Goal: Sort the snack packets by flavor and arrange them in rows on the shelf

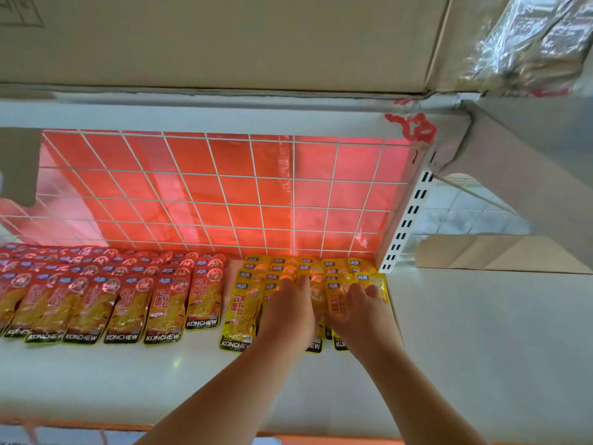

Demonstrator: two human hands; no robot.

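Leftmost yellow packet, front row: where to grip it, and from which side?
Probably pinch the leftmost yellow packet by its black bottom band, coming from the front of the shelf. It lies flat and that end juts onto bare shelf. The left hand lies against its right edge, and the back rows crowd its top.

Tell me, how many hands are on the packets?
2. The left hand rests on the middle yellow packets; the right hand rests on those nearest the shelf post. None seems hidden.

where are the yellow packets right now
Head view: the yellow packets lie on the white shelf, right of the red packets, before the wire grid, under the left hand and right hand.
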